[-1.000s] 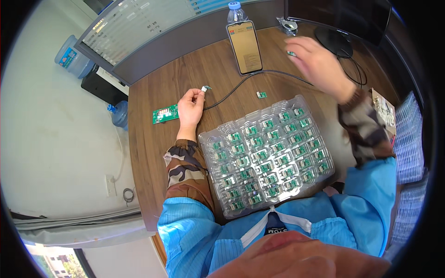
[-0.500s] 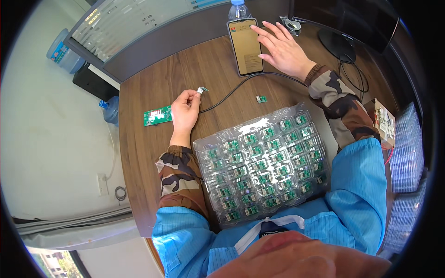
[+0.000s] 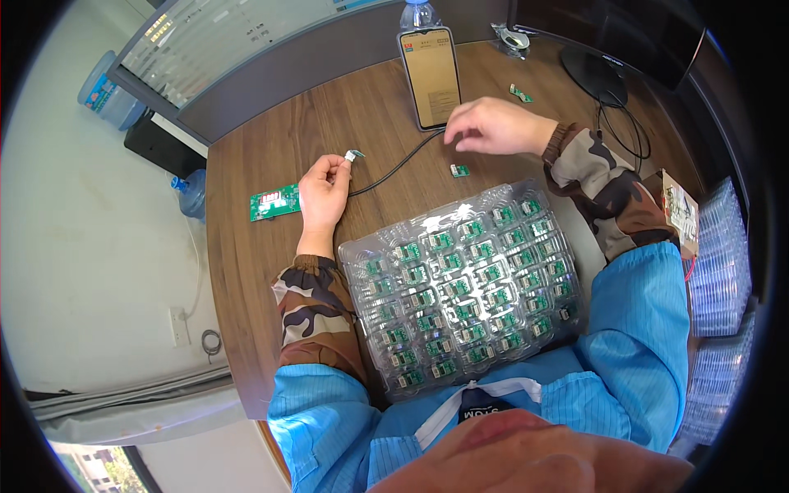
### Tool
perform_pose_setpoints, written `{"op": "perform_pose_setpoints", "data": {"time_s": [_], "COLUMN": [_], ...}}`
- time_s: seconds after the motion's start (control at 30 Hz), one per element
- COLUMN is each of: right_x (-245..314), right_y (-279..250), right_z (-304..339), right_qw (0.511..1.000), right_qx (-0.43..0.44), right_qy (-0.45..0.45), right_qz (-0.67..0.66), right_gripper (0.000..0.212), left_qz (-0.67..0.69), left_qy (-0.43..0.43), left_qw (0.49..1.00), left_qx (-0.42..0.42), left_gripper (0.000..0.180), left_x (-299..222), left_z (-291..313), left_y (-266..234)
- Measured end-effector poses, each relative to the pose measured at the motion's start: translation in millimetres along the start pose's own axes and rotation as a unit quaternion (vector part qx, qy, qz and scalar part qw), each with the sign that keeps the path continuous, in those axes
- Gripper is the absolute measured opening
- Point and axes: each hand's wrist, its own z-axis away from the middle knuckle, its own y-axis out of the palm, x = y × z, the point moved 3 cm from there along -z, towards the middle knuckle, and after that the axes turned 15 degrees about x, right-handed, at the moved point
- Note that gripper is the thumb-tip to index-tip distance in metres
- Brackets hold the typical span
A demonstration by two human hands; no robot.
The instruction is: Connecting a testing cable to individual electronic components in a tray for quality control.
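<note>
My left hand [image 3: 324, 193] is closed, its thumb and fingertips pinching a small white connector [image 3: 351, 156] with a short greenish bit at its end. Under that wrist a green circuit board [image 3: 275, 203] with a red-and-white display lies flat on the table. My right hand [image 3: 500, 126] hovers beside the lower edge of an upright phone [image 3: 431, 78], fingers loosely bent and apart, with nothing seen in them. Just below it lies a small green circuit board [image 3: 459, 171] with a white socket. A clear plastic tray [image 3: 427, 223] of several similar boards is nearest me.
Behind the phone stands a clear bottle with a blue cap [image 3: 421, 14]. More small green boards [image 3: 519, 94] lie near the monitor stand [image 3: 596, 78]. A black cable [image 3: 403, 166] crosses the table. Stacked clear trays [image 3: 717, 263] and a small box [image 3: 680, 215] stand at right.
My right hand has come away from the phone screen, down toward the small board, its fingers bending. The small boards behind it now show. My left hand keeps its pinch.
</note>
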Motion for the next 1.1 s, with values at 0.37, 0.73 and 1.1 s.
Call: {"op": "perform_pose_setpoints", "data": {"time_s": [0.37,0.73,1.1], "right_x": [-11,34,7], "right_y": [30,-6,-7], "right_z": [-5,78,293], "right_qw": [0.991,0.976,0.946], "right_qx": [-0.013,-0.072,-0.212], "right_qy": [-0.110,-0.042,0.191], "right_qz": [-0.079,-0.201,-0.155], "right_gripper": [0.003,0.021,0.019], "left_qz": [0.019,-0.006,-0.073], "left_qy": [0.025,0.044,0.041], "left_qw": [1.000,0.998,0.995], "left_qx": [0.004,0.043,0.048], "left_gripper": [0.011,0.013,0.015], "left_x": [-3,-1,-8], "left_z": [-4,-7,-2], "left_y": [4,0,9]}}
